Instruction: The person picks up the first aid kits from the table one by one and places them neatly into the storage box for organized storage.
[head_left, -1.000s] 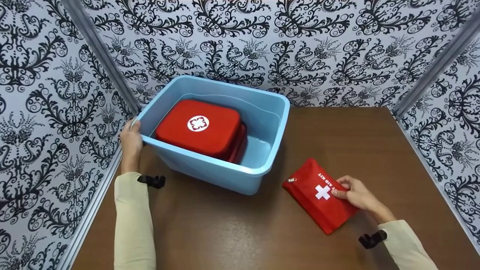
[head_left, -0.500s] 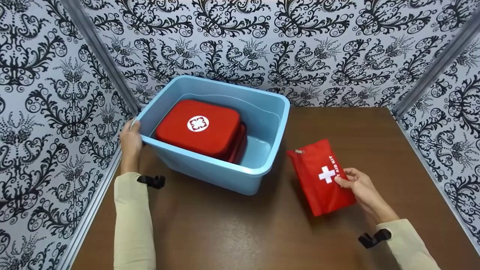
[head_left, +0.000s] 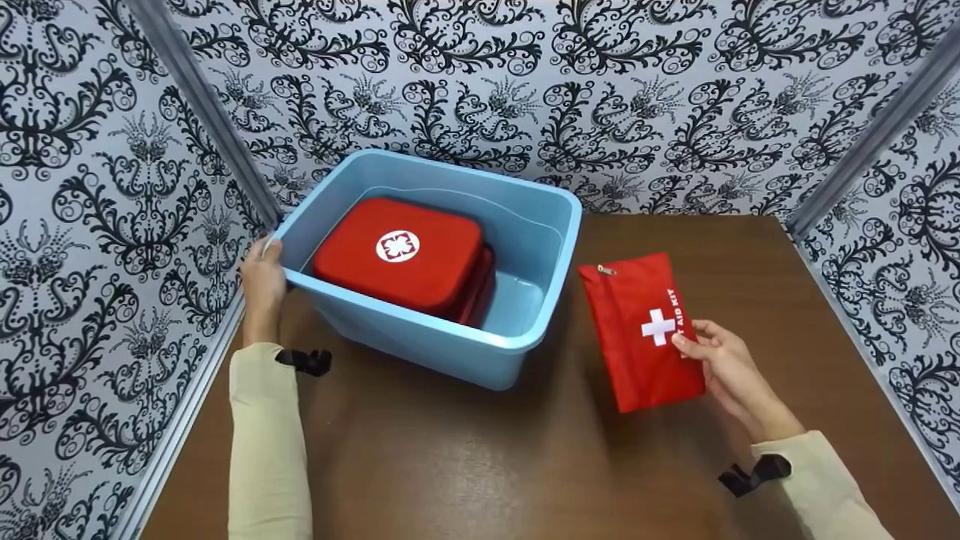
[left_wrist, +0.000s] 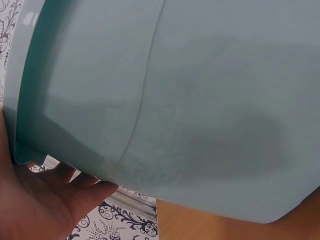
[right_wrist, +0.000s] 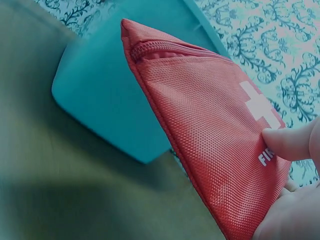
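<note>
Between thumb and fingers, my right hand (head_left: 731,375) pinches a flat red first aid pouch (head_left: 637,352) by its right edge. The pouch is held up off the table, right of the blue plastic bin (head_left: 420,341); a white cross, lettering and a zipper show on it. In the right wrist view the thumb presses on the pouch (right_wrist: 200,110) near the cross. My left hand (head_left: 262,289) grips the bin's left corner at the rim, with fingers curled under it in the left wrist view. Inside the bin lies a red first aid case (head_left: 375,262) with a round white emblem.
Another dark red case (head_left: 480,289) shows partly beneath the upper one in the bin. The bin stands on a brown wooden table (head_left: 420,465) near the back left. Black-and-white patterned walls (head_left: 465,90) enclose the back and sides.
My right hand has lifted the red first aid pouch off the table, moved it away from me and turned it more upright. My left hand and the bin have stayed in place.
</note>
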